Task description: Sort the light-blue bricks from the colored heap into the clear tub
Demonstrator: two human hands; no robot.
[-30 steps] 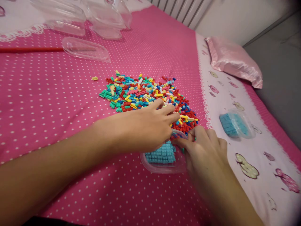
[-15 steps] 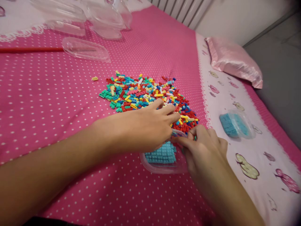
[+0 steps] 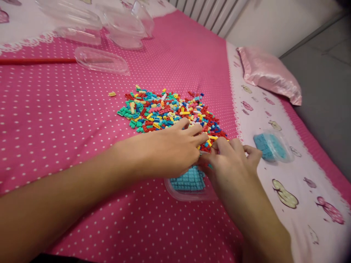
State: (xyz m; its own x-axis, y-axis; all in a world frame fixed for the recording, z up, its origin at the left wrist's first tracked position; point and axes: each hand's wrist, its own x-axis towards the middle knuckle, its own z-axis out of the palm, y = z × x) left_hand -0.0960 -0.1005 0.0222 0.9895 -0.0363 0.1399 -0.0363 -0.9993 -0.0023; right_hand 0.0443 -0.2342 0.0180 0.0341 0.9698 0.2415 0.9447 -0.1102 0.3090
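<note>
Crosswise, near rim of clear tub (image 3: 189,197), long axis hidden by hands (image 3: 175,151).

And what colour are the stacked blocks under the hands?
Light blue; the head view shows the stacked blocks best.

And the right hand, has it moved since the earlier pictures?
Yes. Judged against the pink pillow, the right hand has shifted slightly leftward and forward, toward the mixed pile of small bricks.
</note>
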